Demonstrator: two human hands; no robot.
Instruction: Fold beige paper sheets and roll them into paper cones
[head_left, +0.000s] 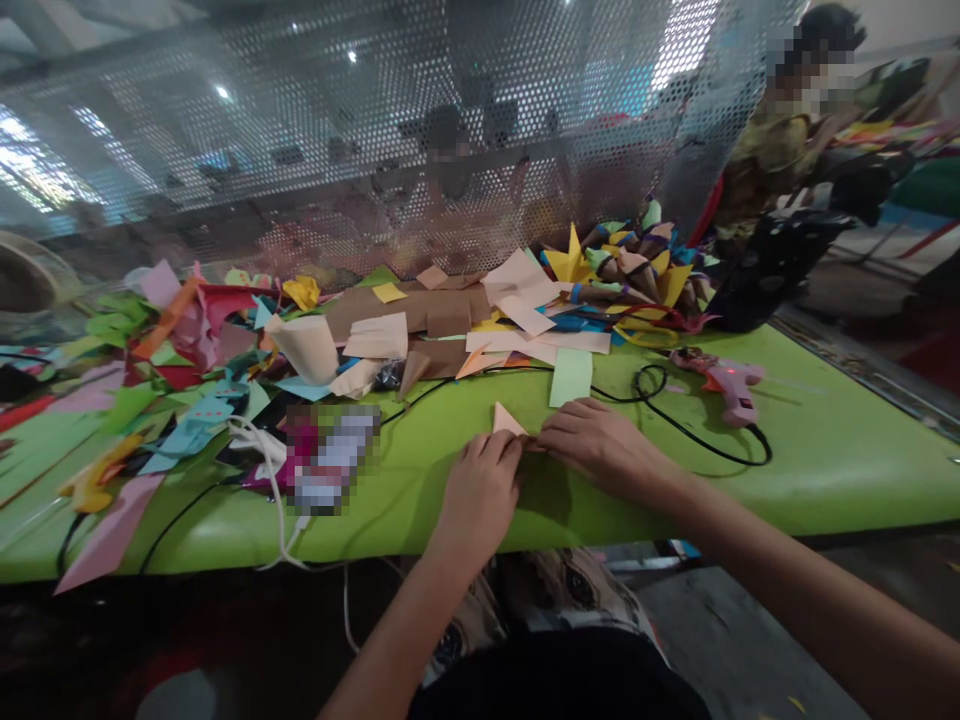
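Observation:
Just above the green tabletop (pixel 420 490), my left hand (pixel 482 490) and my right hand (pixel 596 442) meet at a small peach paper piece (pixel 507 419). One pointed corner of the paper rises beyond my left fingertips. Both hands have their fingers closed on its lower part, which they largely hide. A pale green paper sheet (pixel 571 377) lies just beyond my right hand. Peach strips and brown sheets (pixel 448 318) are spread farther back.
A pink glue gun (pixel 735 388) with a black cable rests at the right. At the left are a phone (pixel 336 460), a white cable, a yellow glue gun (pixel 105 474) and heaped coloured scraps. A perforated metal screen (pixel 465 150) stands behind; a person (pixel 787 140) is at the back right.

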